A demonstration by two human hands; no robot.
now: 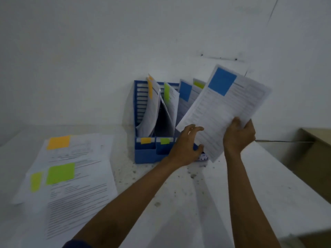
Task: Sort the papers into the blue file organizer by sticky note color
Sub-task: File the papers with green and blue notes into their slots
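Your right hand [238,135] is gripping one printed sheet [225,111] with a square blue sticky note [222,81], tilted over the blue file organizer [145,153]. Your left hand [186,145] is hanging released, fingers spread, before it. Three flat sheets [77,176] are lying on the speckled white surface [179,194].

File organizer [145,153]: blue plastic, smooth, slotted back wall. Papers [75,185]: thin matt printed sheets, matt coloured sticky notes. Tabletop [179,190]: white, matt, dark-speckled. Box [315,158] at right: looks like brown cardboard.
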